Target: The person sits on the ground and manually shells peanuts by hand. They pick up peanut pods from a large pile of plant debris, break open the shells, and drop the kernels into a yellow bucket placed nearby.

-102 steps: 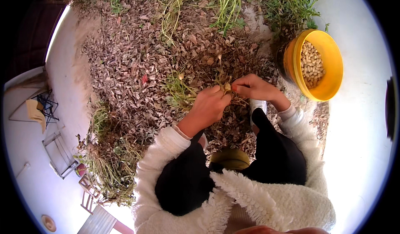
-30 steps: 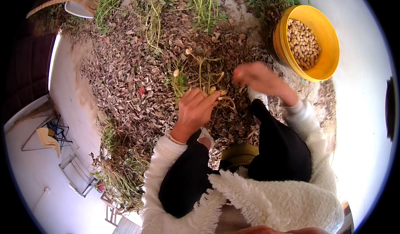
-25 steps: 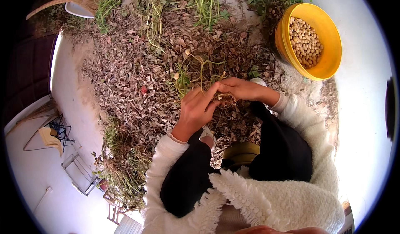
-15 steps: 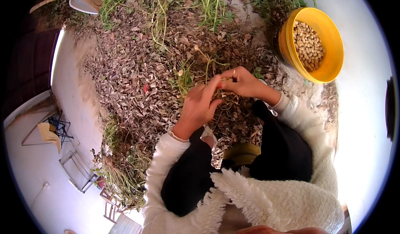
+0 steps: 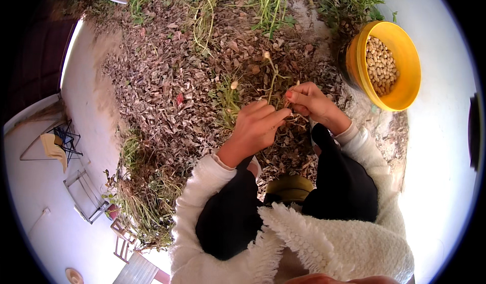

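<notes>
A peanut plant point(image 5: 274, 76) with thin stems and pale pods is between my hands, above the dry leaves. My left hand point(image 5: 257, 128) is closed, its fingers gripping the plant's stems from the left. On the other side, my right hand point(image 5: 319, 107) pinches at the same roots with thumb and forefinger; whether a pod sits in that pinch is hidden. One pod point(image 5: 267, 54) sticks up at the far end of a stem, and another pod point(image 5: 234, 85) shows just left of it, beyond my left hand.
A yellow bucket point(image 5: 360, 61) partly filled with peanuts point(image 5: 380, 69) stands at the right by the white wall. Green plants point(image 5: 273, 5) lie along the far side, a heap of pulled plants point(image 5: 152, 203) at the left. Brown leaf litter point(image 5: 157, 86) covers the ground.
My hands have shifted slightly right and drawn a little apart, with the plant moving right too. The whole view has swung slightly, so the bucket appears lower.
</notes>
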Available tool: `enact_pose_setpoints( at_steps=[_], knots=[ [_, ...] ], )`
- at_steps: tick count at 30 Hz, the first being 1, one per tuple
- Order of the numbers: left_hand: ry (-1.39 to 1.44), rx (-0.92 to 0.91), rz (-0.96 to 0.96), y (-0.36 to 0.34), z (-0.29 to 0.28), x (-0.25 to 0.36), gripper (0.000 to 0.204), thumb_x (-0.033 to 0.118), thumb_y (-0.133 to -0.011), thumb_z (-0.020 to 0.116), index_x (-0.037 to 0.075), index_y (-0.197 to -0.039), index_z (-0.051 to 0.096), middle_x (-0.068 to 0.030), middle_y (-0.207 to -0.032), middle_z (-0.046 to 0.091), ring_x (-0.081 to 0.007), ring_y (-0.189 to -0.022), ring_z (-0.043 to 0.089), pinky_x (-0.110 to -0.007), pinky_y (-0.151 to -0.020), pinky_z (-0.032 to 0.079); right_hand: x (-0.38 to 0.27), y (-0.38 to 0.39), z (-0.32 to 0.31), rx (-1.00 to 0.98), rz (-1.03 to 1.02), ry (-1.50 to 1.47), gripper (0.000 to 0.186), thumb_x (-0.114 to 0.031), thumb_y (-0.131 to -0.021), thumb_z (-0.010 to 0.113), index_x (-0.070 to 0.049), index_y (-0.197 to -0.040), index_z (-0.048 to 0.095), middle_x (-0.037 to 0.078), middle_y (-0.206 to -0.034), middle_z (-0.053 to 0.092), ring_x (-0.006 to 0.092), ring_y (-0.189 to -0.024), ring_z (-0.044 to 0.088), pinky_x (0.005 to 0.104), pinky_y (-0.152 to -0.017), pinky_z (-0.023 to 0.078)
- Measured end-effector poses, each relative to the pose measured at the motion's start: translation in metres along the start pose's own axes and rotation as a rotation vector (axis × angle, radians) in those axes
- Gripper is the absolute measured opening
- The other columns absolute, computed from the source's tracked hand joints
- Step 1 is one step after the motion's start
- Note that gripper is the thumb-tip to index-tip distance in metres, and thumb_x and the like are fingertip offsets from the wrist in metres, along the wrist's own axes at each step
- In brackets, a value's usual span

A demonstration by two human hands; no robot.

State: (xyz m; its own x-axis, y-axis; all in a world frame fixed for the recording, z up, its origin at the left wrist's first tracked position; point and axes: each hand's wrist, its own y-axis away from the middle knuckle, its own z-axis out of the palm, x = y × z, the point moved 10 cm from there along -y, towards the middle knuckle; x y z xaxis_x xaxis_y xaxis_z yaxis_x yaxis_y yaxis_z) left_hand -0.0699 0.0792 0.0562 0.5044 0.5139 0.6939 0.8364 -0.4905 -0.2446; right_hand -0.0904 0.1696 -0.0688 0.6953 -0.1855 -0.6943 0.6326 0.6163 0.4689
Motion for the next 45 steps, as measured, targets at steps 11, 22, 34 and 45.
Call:
enact_pose_setpoints(
  at_steps=[11,22,34,45],
  knots=[
    [-0.129,-0.124,0.095,0.021,0.016,0.004,0.030,0.004,-0.069,0.066,0.007,-0.098,0.067,-0.0027,-0.067,0.051,-0.0208,-0.067,0.051,-0.034,-0.060,0.043,-0.080,0.012,-0.030,0.055,-0.173,-0.298,0.025,-0.029,-0.096,0.055,-0.005,-0.088,0.058,-0.004,-0.058,0.049,0.0059,-0.042,0.031,0.0174,-0.039,0.024],
    [-0.297,-0.334,0.282,0.029,0.067,0.022,0.020,0.013,-0.071,0.061,0.009,-0.090,0.065,0.0005,-0.068,0.052,-0.0167,-0.071,0.055,-0.031,-0.067,0.043,-0.015,-0.109,0.033,-0.282,0.112,0.703,0.035,-0.033,-0.100,0.050,-0.003,-0.113,0.061,-0.001,-0.066,0.054,0.0069,-0.054,0.051,0.0226,-0.048,0.039],
    [0.976,0.340,-0.292,0.005,-0.070,-0.069,0.060,0.003,-0.077,0.072,0.000,-0.133,0.052,-0.0028,-0.083,0.062,-0.0082,-0.064,0.054,-0.025,-0.065,0.048,-0.048,-0.089,0.006,-0.170,0.015,0.841,0.039,-0.035,-0.097,0.055,-0.003,-0.077,0.063,-0.001,-0.058,0.052,0.0079,-0.051,0.045,0.0303,-0.050,0.038],
    [0.971,0.467,-0.714,0.029,-0.074,-0.140,0.024,0.018,-0.099,0.052,0.002,-0.110,0.065,0.0069,-0.055,0.039,-0.0052,-0.045,0.033,-0.025,-0.044,0.030,-0.034,-0.087,0.001,-0.073,0.047,0.220,0.050,-0.039,-0.096,0.055,-0.011,-0.055,0.045,-0.005,-0.048,0.040,0.0037,-0.037,0.033,0.0212,-0.036,0.021]
  ],
)
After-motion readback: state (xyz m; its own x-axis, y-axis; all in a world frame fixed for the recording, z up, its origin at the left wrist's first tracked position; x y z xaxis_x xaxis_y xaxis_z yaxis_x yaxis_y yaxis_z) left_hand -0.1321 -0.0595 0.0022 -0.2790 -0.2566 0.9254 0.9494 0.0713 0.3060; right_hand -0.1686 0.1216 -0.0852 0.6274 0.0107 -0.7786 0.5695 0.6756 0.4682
